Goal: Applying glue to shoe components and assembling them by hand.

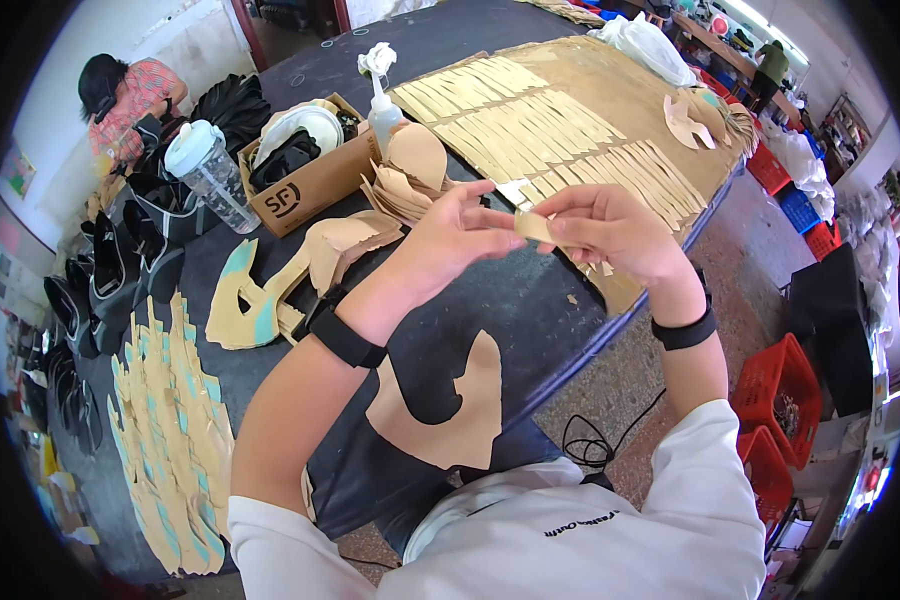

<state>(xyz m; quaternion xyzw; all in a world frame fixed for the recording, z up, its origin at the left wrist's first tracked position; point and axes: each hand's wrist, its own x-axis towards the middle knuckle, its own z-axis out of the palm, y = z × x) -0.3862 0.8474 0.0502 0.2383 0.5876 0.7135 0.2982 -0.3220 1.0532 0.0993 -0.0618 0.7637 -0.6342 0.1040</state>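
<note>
Over the table, my right hand (615, 232) pinches a small beige strip (533, 228) between thumb and fingers; the strip looks bent. My left hand (457, 240) meets its other end with the thumb and a fingertip, while one finger points away above. Just beyond the hands, many pale strips (530, 130) lie in rows on a brown board (620, 90). A curved beige cut-out piece (450, 425) rests on the table's near edge, in front of me. Stacked beige shaped pieces (345, 245) sit beside my left forearm.
On the dark table (320, 420), overlapping beige pieces with turquoise marks (175, 440) lie at left. A cardboard box (315, 175), a lidded clear jug (215, 175), a white bottle (383, 110) and black shoes (120, 260) stand behind. Red crates (780, 400) are right. Another person (135, 100) sits far left.
</note>
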